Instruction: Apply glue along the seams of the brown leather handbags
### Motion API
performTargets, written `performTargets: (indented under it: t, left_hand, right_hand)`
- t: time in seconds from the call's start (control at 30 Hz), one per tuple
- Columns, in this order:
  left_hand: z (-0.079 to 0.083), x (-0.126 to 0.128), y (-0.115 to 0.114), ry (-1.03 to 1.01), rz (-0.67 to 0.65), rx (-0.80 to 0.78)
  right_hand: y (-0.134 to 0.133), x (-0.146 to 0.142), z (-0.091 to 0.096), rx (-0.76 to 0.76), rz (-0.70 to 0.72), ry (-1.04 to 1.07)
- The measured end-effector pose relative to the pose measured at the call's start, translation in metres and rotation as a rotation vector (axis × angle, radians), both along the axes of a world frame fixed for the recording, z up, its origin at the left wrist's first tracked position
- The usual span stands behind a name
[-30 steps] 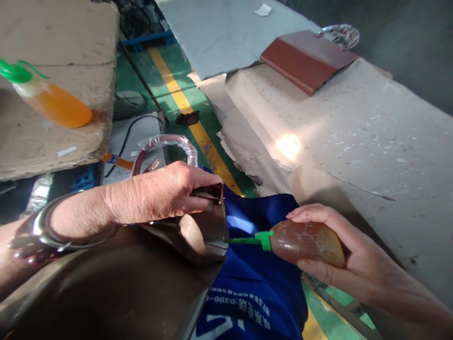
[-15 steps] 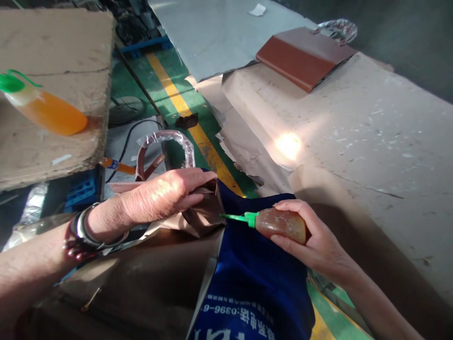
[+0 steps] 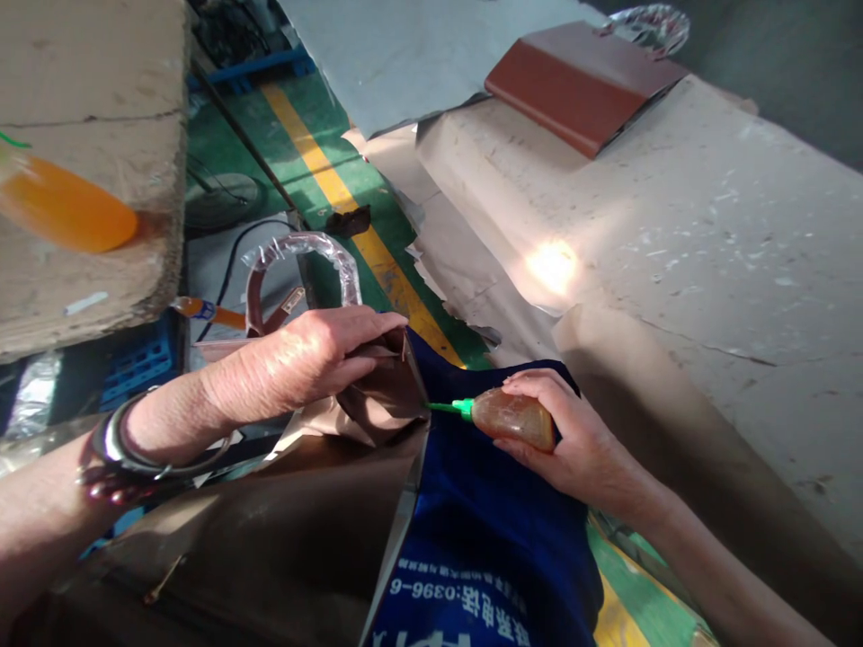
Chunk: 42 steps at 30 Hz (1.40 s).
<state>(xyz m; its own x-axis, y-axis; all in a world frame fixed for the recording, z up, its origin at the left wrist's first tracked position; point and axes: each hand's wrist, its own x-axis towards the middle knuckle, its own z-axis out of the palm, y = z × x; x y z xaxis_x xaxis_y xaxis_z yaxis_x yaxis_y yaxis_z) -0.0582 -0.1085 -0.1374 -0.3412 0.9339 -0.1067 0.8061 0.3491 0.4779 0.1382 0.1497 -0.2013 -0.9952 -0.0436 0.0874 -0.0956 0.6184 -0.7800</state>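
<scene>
My left hand (image 3: 306, 355) pinches the upper edge of a brown leather bag piece (image 3: 283, 530) that lies across my lap, folding its corner flap (image 3: 387, 395) up. My right hand (image 3: 573, 440) grips a small amber glue bottle (image 3: 516, 420) with a green nozzle (image 3: 449, 409). The nozzle tip touches the flap's edge just right of my left fingers. A blue apron with white print (image 3: 485, 539) covers my lap under both hands. Bracelets sit on my left wrist (image 3: 128, 449).
A paper-covered table (image 3: 674, 225) runs along the right, with a red-brown folded panel (image 3: 573, 85) at its far end. An orange glue bottle (image 3: 64, 205) lies on a cardboard-topped bench (image 3: 87, 108) at left. A plastic-wrapped bag handle (image 3: 303, 261) stands behind my left hand. Green floor with a yellow stripe (image 3: 337, 189) lies between.
My right hand with the glue bottle has moved left and slightly up, bringing the nozzle to the flap's edge. The view has shifted, and my left hand has kept its hold.
</scene>
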Motion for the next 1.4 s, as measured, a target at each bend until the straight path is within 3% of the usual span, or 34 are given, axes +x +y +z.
performTargets:
  t: [0.23,0.43,0.73,1.1,1.4]
  left_hand:
    - [0.0,0.0,0.004,0.098,-0.056,0.127]
    - [-0.001,0.0,0.001,0.118,-0.052,0.096]
    - [-0.002,-0.001,0.0,0.084,-0.011,0.052]
    - [-0.013,-0.008,-0.007,0.148,0.021,0.108]
    - [-0.011,-0.011,-0.004,0.207,-0.023,0.132]
  right_hand:
    - [0.0,-0.006,0.007,-0.05,-0.01,0.095]
    - [0.002,-0.009,0.013,-0.092,-0.025,0.134]
    - [0.004,0.0,-0.009,-0.094,0.003,-0.041]
    - [0.0,-0.001,-0.009,-0.144,-0.007,-0.094]
    - [-0.001,0.0,-0.012,-0.149,0.011,-0.12]
